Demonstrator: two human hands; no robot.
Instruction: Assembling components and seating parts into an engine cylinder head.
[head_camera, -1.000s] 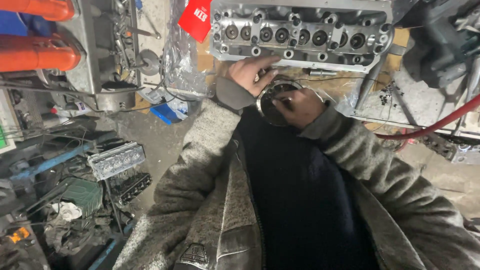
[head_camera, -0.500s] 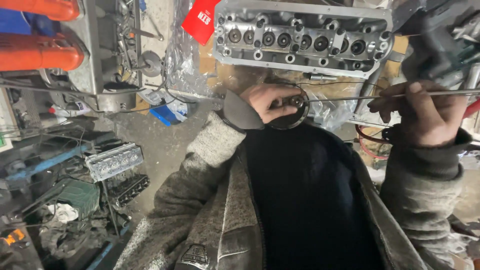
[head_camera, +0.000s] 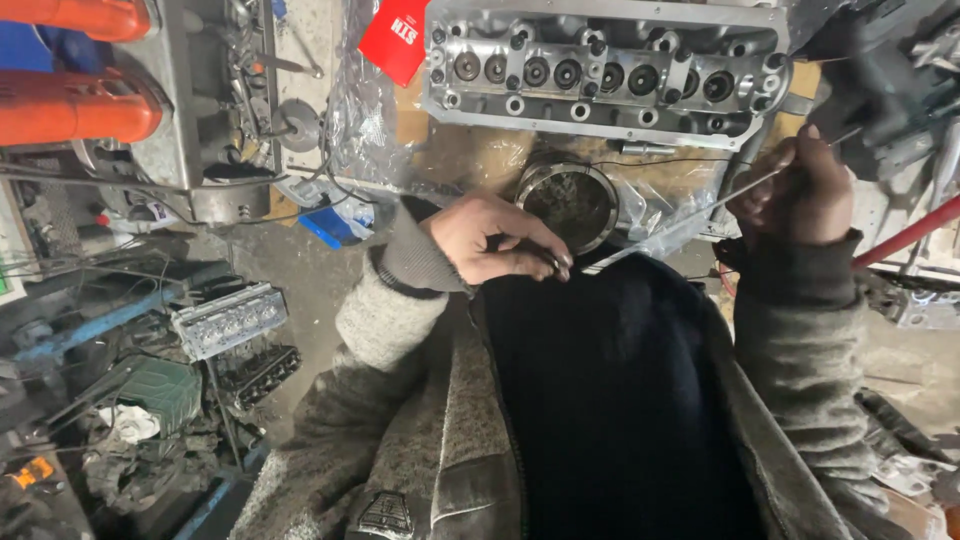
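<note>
Workbench (head_camera: 300, 160) covered with crumpled clear plastic sheeting (head_camera: 370, 130) and cardboard. Concrete floor (head_camera: 290, 270) grimy, cluttered at left with engine parts, a spare cylinder head (head_camera: 228, 318) and tangled cables. Lighting dim, uneven.

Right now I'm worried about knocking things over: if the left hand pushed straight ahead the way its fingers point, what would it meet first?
Probably the thin metal rod by the left hand's fingertips; depth is unclear.
</note>
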